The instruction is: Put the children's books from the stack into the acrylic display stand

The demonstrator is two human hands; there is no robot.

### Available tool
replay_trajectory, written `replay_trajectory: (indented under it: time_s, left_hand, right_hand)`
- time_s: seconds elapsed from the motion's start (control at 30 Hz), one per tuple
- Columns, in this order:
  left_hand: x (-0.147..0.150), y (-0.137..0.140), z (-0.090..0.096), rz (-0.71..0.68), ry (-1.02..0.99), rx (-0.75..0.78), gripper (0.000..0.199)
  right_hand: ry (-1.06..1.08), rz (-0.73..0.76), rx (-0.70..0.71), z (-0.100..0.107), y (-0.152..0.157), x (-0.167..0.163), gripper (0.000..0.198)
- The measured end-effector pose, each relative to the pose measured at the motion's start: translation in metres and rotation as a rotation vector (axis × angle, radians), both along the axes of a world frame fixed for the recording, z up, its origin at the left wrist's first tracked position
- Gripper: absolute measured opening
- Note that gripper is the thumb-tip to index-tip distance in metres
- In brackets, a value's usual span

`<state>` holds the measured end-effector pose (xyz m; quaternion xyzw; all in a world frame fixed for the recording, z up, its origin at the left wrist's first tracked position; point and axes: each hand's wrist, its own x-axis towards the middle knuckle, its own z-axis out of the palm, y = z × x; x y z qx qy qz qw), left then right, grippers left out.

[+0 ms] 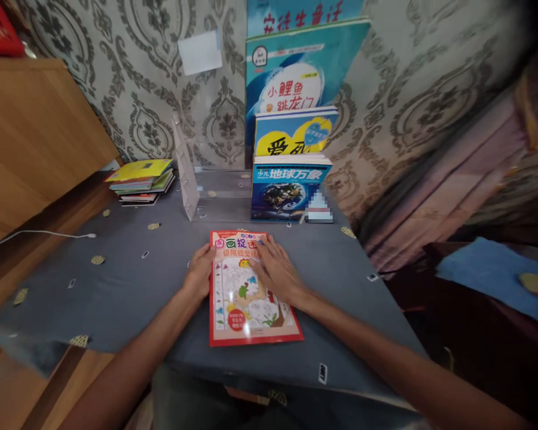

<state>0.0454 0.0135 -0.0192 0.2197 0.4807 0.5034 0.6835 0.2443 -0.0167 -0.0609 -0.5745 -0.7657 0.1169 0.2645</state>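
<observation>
A red-bordered children's picture book [246, 304] lies face up on the dark grey tablecloth, its cover showing coloured cartoon figures over line drawings. Along its left edge is my left hand [199, 272], closed on the upper part of that edge, with the fingertips partly hidden. My right hand [278, 272] rests flat across the upper right of the cover, fingers stretched out and covering part of the title. Behind the book, a clear acrylic book stand [187, 179] holds several upright books, with a blue earth book [278, 194] in front.
A stack of thin books [141, 176] sits at the back left of the table [130, 298]. A white cable [49, 233] reaches over the left side. Patterned wallpaper rises behind. At the right are a pinkish curtain [448, 179] and a blue cloth [479, 275].
</observation>
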Motion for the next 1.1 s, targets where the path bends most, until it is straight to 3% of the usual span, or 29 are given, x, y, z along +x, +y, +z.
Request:
replay_trajectory:
  time_s: [0.2,0.43,0.6,0.93,1.1]
  left_hand:
    - [0.02,-0.002,0.0,-0.071,-0.161,0.036,0.017]
    - [0.034,0.007,-0.007,-0.09,-0.182,-0.019,0.024]
    - [0.045,0.005,-0.003,-0.108,-0.164,0.027,0.028]
    - [0.056,0.008,-0.009,-0.105,-0.083,0.128,0.036]
    - [0.054,0.017,-0.022,-0.072,0.138,0.3,0.035]
  right_hand:
    - [0.313,-0.003,0.003,0.008,-0.005,0.014,0.055]
    - [0.391,-0.081,0.04,0.015,-0.009,0.021,0.052]
    - [0.532,-0.141,0.042,0.016,-0.006,0.023,0.048]
    - [1.058,-0.156,-0.132,0.018,0.007,0.035,0.047]
    - [1.38,-0.278,-0.225,0.014,0.02,0.052,0.055]
